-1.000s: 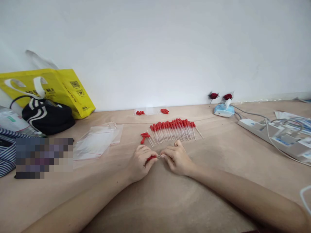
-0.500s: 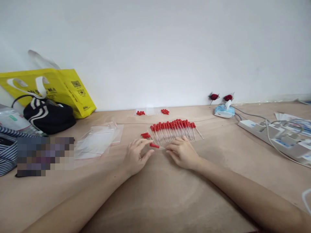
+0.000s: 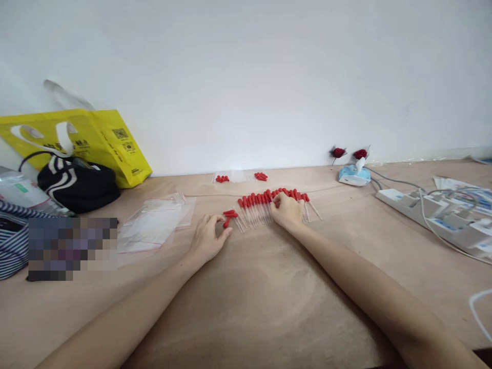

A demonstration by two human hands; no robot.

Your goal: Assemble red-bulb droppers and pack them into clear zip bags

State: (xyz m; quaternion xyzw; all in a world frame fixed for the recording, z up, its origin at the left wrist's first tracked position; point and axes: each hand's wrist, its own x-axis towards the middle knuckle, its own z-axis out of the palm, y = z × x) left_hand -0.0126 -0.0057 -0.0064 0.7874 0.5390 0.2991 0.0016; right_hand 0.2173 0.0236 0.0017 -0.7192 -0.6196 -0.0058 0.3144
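Red-bulbed droppers with clear tubes (image 3: 255, 204) lie side by side in a long row on the table. My right hand (image 3: 288, 209) rests over the middle of that row, fingertips pinched at a dropper among the red bulbs. Its palm and fingers hide several tubes. To the left, my left hand (image 3: 209, 237) is low over the table with thumb and fingers apart. Its fingertips are beside a loose red bulb (image 3: 226, 222), perhaps touching it. More loose red bulbs (image 3: 230, 213) lie just behind, and bare clear tubes (image 3: 240, 223) lie to their right.
Clear zip bags (image 3: 154, 223) lie left of my left hand. Farther back are small red bulb piles (image 3: 222, 179) on a clear bag. A yellow bag (image 3: 126, 148) and black pouch (image 3: 79, 184) stand left. On the right are a tissue pack (image 3: 354, 176) and a power strip (image 3: 434, 212) with cables.
My right hand has moved up and forward onto the dropper row, and the dropper that lay between my hands has left that spot. My left hand has shifted slightly left, toward the loose bulbs.
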